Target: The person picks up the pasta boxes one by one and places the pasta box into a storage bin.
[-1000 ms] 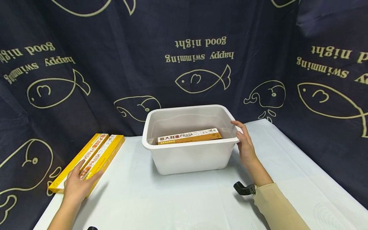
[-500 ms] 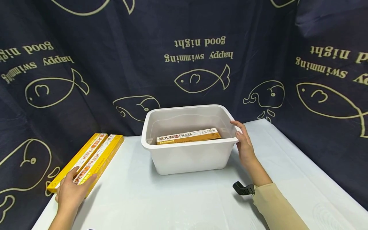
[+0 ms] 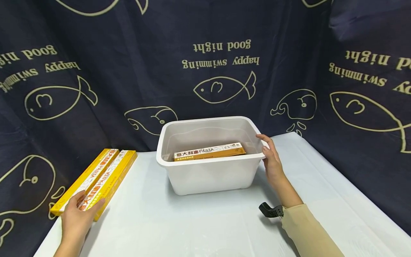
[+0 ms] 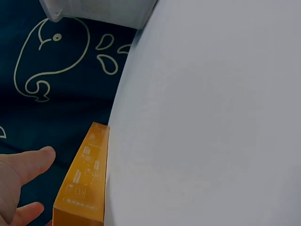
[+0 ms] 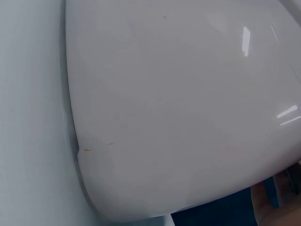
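Observation:
On the left of the head view, two yellow-and-white pasta boxes lie side by side on the table: a left pasta box [image 3: 86, 180] and a right pasta box [image 3: 113, 180]. My left hand [image 3: 77, 216] is over their near end, thumb and fingers spread apart. Contact with the cardboard is hard to tell; the left wrist view shows the thumb [image 4: 35, 162] apart from the yellow box side [image 4: 84, 181]. At centre stands a white plastic bin [image 3: 212, 176] with another pasta box [image 3: 210, 151] inside. My right hand [image 3: 273, 162] grips the bin's right rim.
A white-covered table [image 3: 205, 225] carries everything. Behind it and along both sides hangs a dark blue curtain [image 3: 154, 71] with fish and whale drawings. A black strap piece [image 3: 271, 210] sits at the right wrist by the beige sleeve [image 3: 308, 228].
My left hand has slid back toward the near end of the two boxes and slightly left. The right hand stays on the bin rim, and the boxes show no clear movement.

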`<control>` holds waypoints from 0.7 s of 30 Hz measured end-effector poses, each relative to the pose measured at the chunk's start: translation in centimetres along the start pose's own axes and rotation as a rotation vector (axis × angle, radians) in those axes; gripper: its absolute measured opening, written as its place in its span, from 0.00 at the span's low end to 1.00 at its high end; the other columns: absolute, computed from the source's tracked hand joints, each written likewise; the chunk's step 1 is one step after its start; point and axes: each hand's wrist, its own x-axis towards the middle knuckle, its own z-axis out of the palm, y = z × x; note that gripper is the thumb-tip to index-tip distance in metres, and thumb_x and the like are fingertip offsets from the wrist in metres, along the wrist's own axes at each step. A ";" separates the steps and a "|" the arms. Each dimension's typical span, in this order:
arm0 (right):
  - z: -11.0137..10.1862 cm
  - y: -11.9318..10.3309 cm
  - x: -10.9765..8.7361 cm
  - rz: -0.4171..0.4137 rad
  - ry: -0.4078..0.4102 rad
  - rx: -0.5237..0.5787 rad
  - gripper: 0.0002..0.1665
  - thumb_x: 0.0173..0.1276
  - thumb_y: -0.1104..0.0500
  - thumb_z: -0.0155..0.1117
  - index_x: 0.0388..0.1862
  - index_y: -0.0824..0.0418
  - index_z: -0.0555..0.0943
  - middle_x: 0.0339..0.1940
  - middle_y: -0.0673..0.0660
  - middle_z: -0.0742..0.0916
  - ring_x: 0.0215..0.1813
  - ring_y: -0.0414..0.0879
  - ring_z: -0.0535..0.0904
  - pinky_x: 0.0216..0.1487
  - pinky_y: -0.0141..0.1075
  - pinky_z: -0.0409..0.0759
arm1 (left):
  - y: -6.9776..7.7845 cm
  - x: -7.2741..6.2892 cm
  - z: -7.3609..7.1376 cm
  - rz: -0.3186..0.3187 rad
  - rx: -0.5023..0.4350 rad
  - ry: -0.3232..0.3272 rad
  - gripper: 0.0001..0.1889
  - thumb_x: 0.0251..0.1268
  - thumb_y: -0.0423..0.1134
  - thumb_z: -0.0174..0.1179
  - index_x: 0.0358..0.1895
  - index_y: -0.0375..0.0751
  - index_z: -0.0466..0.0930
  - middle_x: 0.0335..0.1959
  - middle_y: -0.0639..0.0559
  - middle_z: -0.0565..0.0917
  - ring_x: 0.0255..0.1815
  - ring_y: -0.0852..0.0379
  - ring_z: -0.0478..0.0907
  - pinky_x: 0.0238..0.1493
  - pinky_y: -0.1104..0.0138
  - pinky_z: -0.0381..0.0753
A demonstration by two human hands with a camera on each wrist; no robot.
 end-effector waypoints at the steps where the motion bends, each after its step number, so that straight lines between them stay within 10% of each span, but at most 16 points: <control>1: 0.0 0.0 0.0 -0.001 -0.001 -0.001 0.32 0.72 0.48 0.41 0.73 0.54 0.62 0.72 0.49 0.67 0.70 0.49 0.63 0.67 0.41 0.58 | -0.2 0.0 0.0 -0.001 -0.002 -0.013 0.47 0.60 0.47 0.69 0.77 0.34 0.54 0.71 0.26 0.62 0.68 0.33 0.62 0.57 0.54 0.67; 6: 0.2 0.0 0.0 0.001 0.000 -0.003 0.31 0.72 0.49 0.41 0.73 0.53 0.63 0.71 0.48 0.68 0.69 0.48 0.64 0.66 0.41 0.58 | -0.7 0.2 -0.1 -0.025 0.008 -0.079 0.52 0.56 0.45 0.73 0.77 0.31 0.50 0.72 0.27 0.59 0.66 0.35 0.62 0.47 0.65 0.66; 12: 0.1 -0.1 0.1 -0.002 0.008 0.008 0.31 0.72 0.49 0.42 0.73 0.53 0.63 0.71 0.49 0.68 0.69 0.51 0.64 0.66 0.40 0.59 | -0.9 0.4 0.2 0.035 0.062 -0.123 0.55 0.52 0.39 0.73 0.77 0.27 0.45 0.67 0.21 0.57 0.65 0.27 0.59 0.59 0.42 0.63; 21: 0.0 -0.3 0.0 0.018 0.016 -0.009 0.31 0.72 0.48 0.42 0.73 0.52 0.63 0.72 0.49 0.67 0.69 0.49 0.64 0.66 0.40 0.59 | -1.2 0.5 0.4 0.038 0.093 -0.132 0.53 0.52 0.34 0.70 0.77 0.27 0.43 0.66 0.21 0.57 0.65 0.26 0.59 0.61 0.39 0.60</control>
